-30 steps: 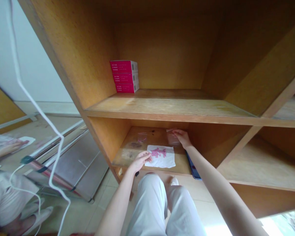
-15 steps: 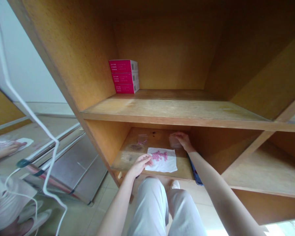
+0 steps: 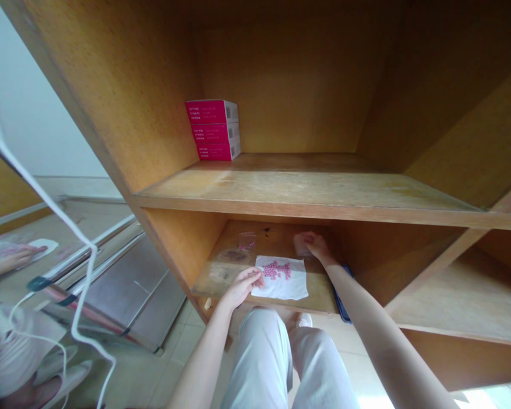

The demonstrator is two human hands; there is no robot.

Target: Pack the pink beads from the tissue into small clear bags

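On the lower shelf (image 3: pixel 221 267) lies a white paper sheet (image 3: pixel 286 281) with a heap of small pink beads (image 3: pixel 276 269) on it. My left hand (image 3: pixel 242 284) rests at the sheet's left edge, fingers curled onto it. My right hand (image 3: pixel 316 245) reaches to the back of the shelf and pinches a small clear plastic bag (image 3: pixel 301 244). Another small clear bag with pink bits (image 3: pixel 247 241) lies behind the sheet on the left.
A stack of three pink boxes (image 3: pixel 214 129) stands at the back left of the upper shelf (image 3: pixel 315 190). A blue flat object (image 3: pixel 340 304) lies at the lower shelf's right edge. Another person's hand (image 3: pixel 8 258) works at the far left. A white cable (image 3: pixel 68 227) hangs there.
My right hand has closed on the clear bag at the back and drawn it slightly. The left hand stays at the sheet's edge. The view shifted a little.
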